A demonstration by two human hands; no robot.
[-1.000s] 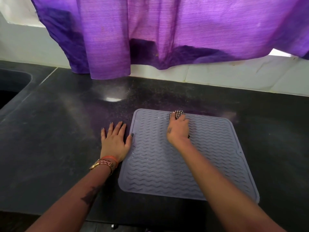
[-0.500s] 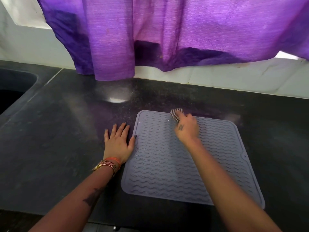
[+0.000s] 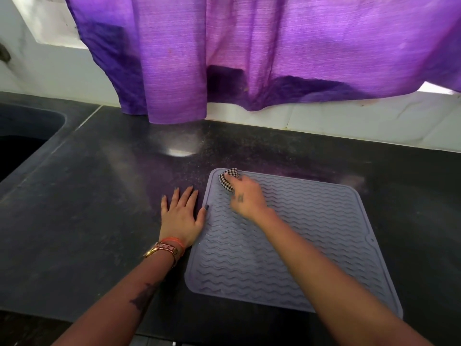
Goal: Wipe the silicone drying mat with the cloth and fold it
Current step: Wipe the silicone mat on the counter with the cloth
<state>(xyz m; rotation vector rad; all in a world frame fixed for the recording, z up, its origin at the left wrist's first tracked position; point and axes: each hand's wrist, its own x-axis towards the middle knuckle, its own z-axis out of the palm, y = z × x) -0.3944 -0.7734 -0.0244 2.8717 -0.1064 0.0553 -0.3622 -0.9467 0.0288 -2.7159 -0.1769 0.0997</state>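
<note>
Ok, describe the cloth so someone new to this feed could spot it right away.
Find the grey wavy-ribbed silicone mat lying on the dark countertop below the purple curtain. At the mat's far left corner, the right hand grips a small bunched cloth. Its black-and-white checked pattern is the only such print in view.

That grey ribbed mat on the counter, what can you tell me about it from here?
The mat is a grey-lilac, rubbery-looking square with rounded corners, a raised rim and rows of wavy ridges. It lies flat and unfolded on the dark counter, turned slightly askew. The right hand presses a bunched checkered cloth onto its far left corner. The left hand lies flat on the counter beside it, thumb tip at the mat's left edge.
</note>
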